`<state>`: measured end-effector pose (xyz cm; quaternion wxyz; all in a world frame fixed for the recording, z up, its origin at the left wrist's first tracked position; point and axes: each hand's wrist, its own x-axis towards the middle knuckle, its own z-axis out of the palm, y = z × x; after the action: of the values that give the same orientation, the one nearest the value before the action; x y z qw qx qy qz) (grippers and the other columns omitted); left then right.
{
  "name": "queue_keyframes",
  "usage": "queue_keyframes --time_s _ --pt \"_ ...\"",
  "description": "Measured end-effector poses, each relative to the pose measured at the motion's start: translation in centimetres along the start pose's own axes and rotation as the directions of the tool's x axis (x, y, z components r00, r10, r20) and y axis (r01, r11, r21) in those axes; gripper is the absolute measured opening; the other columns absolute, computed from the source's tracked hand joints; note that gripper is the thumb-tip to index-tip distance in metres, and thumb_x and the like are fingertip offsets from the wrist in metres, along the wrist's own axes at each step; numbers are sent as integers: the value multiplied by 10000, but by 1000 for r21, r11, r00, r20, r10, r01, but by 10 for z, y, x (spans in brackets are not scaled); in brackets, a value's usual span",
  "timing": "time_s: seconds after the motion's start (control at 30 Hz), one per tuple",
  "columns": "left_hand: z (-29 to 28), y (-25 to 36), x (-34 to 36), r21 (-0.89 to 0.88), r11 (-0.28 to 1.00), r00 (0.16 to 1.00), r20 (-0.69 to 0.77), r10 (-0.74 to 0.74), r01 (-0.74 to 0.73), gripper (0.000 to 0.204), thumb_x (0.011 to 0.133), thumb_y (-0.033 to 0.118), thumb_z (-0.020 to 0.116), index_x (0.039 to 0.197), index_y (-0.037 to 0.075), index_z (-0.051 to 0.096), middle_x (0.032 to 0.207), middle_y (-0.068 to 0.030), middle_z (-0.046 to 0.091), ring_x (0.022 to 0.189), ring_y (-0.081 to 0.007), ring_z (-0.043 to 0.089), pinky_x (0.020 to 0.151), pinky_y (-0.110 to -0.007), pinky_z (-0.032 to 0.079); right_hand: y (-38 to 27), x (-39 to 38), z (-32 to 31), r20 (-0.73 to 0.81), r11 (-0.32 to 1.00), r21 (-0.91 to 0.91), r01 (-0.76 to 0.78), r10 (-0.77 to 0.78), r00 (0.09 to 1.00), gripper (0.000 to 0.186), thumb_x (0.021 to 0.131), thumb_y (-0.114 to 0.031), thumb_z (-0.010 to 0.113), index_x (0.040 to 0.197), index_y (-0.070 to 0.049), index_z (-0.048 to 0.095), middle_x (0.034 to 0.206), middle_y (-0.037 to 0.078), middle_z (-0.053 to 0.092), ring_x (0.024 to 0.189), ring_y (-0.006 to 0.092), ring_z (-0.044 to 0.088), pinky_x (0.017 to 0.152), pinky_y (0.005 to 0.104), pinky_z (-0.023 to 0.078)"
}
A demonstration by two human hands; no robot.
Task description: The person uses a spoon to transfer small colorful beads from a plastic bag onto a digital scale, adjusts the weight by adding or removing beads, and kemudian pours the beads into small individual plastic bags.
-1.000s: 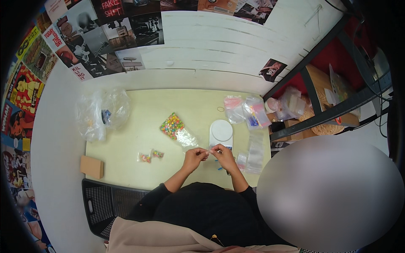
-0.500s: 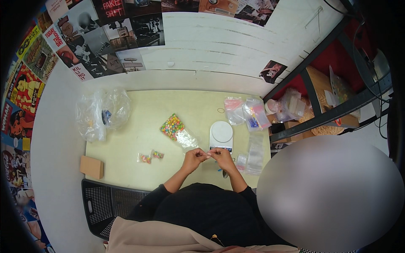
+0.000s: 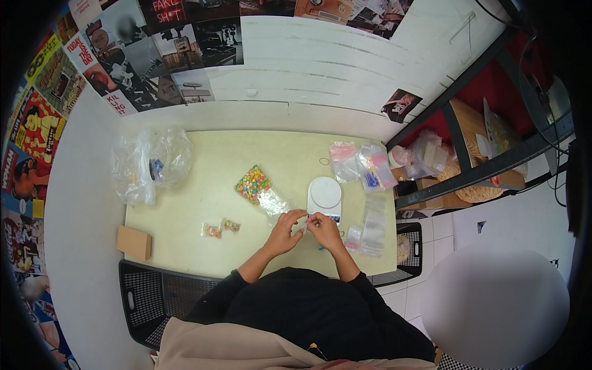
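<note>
At the table's near edge, my left hand (image 3: 285, 234) has its thumb and fingers spread apart. Close against it, my right hand (image 3: 325, 234) pinches its fingertips together on something small and pale, too small to make out. Just beyond both hands stands a white digital scale (image 3: 324, 193) with a round plate. A see-through bag of colourful candies (image 3: 253, 185) lies to the left, its slack plastic end reaching toward my left hand. Farther left lie two small filled candy packets (image 3: 213, 231), side by side.
Empty plastic bags (image 3: 373, 227) and zip bags (image 3: 375, 166) lie along the table's right side, near a rubber band (image 3: 324, 161). A large see-through bag (image 3: 151, 166) and a brown box (image 3: 134, 242) sit at the left. A black crate (image 3: 160, 296) stands below, shelving (image 3: 459, 139) at right.
My left fingers have opened out from a pinch beside the right hand. My right hand has shifted slightly and stays pinched. The blurred round shape at right has moved away, uncovering a crate and floor.
</note>
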<state>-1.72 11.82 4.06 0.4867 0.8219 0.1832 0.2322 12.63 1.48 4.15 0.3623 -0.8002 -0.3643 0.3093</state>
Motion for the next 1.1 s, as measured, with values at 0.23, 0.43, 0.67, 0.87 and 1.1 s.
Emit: queue_keyframes --time_s 0.23,0.43,0.67,0.87,1.1 --pt "3 3 -6 60 998 1000 18 23 -24 535 722 169 741 1209 69 540 1048 -115 575 981 -325 491 895 -412 397 -5 1 -2 67 994 106 1 -8 998 183 803 -160 679 912 -17 642 834 87 675 741 166 621 690 288 481" --pt "2 -11 -9 172 985 1000 13 25 -27 406 735 181 732 1104 70 601 902 -88 563 921 -303 495 844 -402 387 -27 -5 -11 87 997 -69 -33 39 995 165 801 -151 693 920 -51 638 873 103 689 835 265 665 722 342 496" --pt "-2 -12 -10 201 978 998 23 55 -58 430 738 177 742 1134 75 607 946 -103 593 960 -297 520 909 -396 382 -36 -11 -11 94 991 -85 105 -97 991 84 839 -95 635 898 -36 625 847 93 681 799 265 646 719 346 487" --pt "0 -31 -20 -265 945 982 47 -184 190 414 830 121 706 1208 40 560 1031 -88 610 943 -228 602 883 -360 459 -20 -6 -5 7 975 -3 222 -222 975 99 876 -103 597 932 -22 614 918 151 613 841 316 615 737 375 486" --pt "-16 -31 -23 -726 583 883 73 -463 366 401 941 219 611 1296 64 507 1087 -45 604 1026 -117 532 919 -287 412 -24 -9 -7 195 993 23 120 -122 973 285 886 -254 648 1001 7 630 916 117 616 816 225 603 728 346 480"
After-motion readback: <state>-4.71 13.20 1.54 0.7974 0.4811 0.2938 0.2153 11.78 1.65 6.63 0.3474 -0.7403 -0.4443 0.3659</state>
